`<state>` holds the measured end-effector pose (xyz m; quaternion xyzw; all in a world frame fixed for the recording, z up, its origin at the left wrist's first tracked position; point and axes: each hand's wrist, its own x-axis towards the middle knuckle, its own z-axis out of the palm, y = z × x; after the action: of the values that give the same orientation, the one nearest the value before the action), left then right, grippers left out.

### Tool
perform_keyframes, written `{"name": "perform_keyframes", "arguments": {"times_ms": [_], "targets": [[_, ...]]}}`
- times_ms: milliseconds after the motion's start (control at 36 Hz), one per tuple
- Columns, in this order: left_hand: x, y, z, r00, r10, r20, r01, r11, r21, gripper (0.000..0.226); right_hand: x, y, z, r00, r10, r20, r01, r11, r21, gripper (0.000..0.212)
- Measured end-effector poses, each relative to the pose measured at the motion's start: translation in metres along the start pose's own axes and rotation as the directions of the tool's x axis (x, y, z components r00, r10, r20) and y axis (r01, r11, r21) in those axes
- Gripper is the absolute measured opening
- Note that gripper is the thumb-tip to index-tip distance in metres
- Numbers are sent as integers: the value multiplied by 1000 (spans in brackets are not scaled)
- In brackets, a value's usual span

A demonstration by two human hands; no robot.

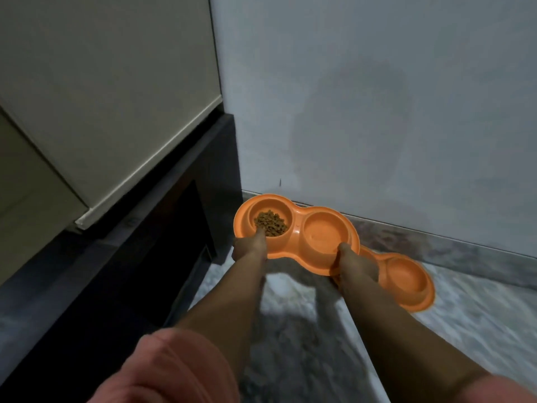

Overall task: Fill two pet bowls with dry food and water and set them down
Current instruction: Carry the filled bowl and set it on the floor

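I hold an orange double pet bowl (296,225) above the floor near the wall. Its left well holds brown dry food (270,223); its right well (325,232) looks wet, though I cannot tell how much water is in it. My left hand (251,247) grips the bowl's near left rim, thumb over the edge. My right hand (348,258) grips the near right rim. A second orange double bowl (406,282) lies on the floor just behind and to the right, partly hidden by my right hand; its visible well looks wet.
A white wall (377,112) rises right behind the bowls, meeting a marbled grey floor (305,330) at a skirting strip. A pale cabinet (101,97) over a dark plinth (174,228) stands on the left. Pink sleeves show at the bottom.
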<state>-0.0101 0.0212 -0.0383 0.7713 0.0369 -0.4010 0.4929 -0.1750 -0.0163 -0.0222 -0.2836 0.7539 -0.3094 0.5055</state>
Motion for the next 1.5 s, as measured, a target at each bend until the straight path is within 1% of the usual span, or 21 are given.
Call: {"name": "perform_keyframes", "arguments": {"times_ms": [28,83,167,222,306,361,417,528,611,667,750,833,889,944,1083,1167,1250,1333,1417,1444,1500], "targets": [[4,0,0,1000,11,-4,-11,1000,8,62,2,0,1,1000,-5,-11,4,1000,-16,45],[12,-5,-2,1000,-1,-9,1,1000,-3,61,5,4,5,1000,1,-14,-1,1000,-24,47],[33,-20,4,997,-56,-61,57,998,8,66,25,20,21,1000,7,-4,-7,993,-117,61],[47,-29,4,995,-76,-65,78,997,16,69,33,29,30,1000,5,1,-5,988,-154,65],[70,-36,6,994,-92,-66,95,994,46,66,45,40,45,1000,-9,-2,8,978,-206,61],[84,-38,8,993,-94,-64,98,993,62,61,53,46,55,1000,9,15,-5,974,-227,59],[95,-41,8,992,-97,-76,103,992,79,61,61,53,64,999,28,29,-21,970,-243,59],[113,-51,10,992,-91,-88,101,989,107,70,74,63,76,997,79,25,-69,962,-263,62],[124,-59,14,994,-70,-86,80,989,123,86,80,68,79,994,113,10,-107,962,-252,66],[132,-67,16,994,-63,-85,74,989,129,91,83,70,79,992,124,8,-118,961,-249,67],[135,-72,18,993,-73,-91,86,985,148,87,89,71,80,990,137,13,-129,954,-272,57],[137,-72,19,992,-65,-110,91,965,246,75,95,72,81,987,161,24,-150,954,-260,52],[138,-71,20,992,-44,-120,79,948,308,72,99,72,82,985,169,36,-155,957,-244,51],[141,-72,21,994,-17,-111,56,931,360,71,102,73,82,983,178,44,-163,958,-236,54],[166,-85,28,997,-4,-81,35,920,390,92,109,75,84,982,176,67,-154,955,-255,60],[162,-80,28,997,-9,-81,40,915,401,88,115,76,86,982,170,86,-145,958,-248,65],[151,-69,27,997,15,-75,22,880,474,76,118,76,85,980,168,107,-135,956,-261,69],[146,-63,26,998,21,-59,11,864,504,73,117,74,83,982,134,135,-89,952,-293,63],[141,-63,30,997,23,-79,22,855,519,74,116,70,80,980,100,169,-41,947,-319,56],[138,-63,32,995,16,-94,35,858,512,74,115,68,79,976,108,189,-43,947,-319,52],[126,-60,38,990,3,-142,65,881,470,73,113,65,76,964,147,220,-72,946,-316,36]]}}
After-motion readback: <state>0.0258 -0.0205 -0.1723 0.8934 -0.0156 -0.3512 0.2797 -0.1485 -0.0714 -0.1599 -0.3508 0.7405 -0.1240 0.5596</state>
